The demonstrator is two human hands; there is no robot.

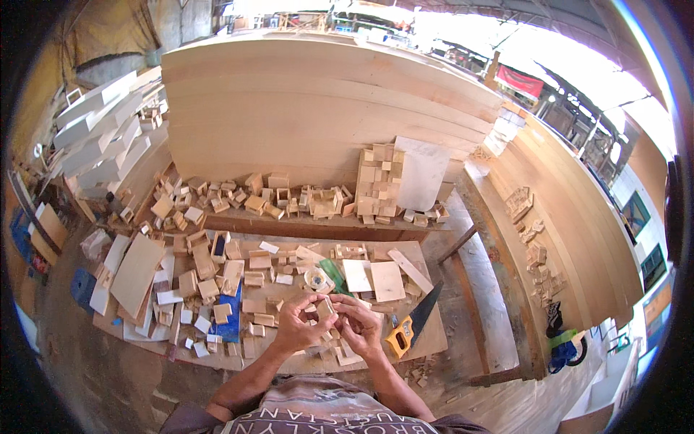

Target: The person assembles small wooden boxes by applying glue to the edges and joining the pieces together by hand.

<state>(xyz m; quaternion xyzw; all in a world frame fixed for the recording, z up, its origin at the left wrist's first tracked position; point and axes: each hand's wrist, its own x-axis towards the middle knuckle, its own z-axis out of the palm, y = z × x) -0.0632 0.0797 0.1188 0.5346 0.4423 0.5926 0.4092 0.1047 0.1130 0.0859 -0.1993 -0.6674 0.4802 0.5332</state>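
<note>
low in the centre of the frame, the small wooden block (324, 308) stood upright between both hands, pinched by the left hand (296, 327) from its left and the right hand (359, 325) from its right, just above the worktop (434, 329).

small wood piece (324, 309) partly hidden by fingers, handsaw (413, 322) blade tip blurred

A low wooden bench (434, 329) stands on a dusty concrete floor (94, 376). Behind it a tall stack of broad pale planks (325, 108) rises, with more boards (578, 217) leaning at right. Bright daylight pours in under a metal roof (549, 43).
</note>
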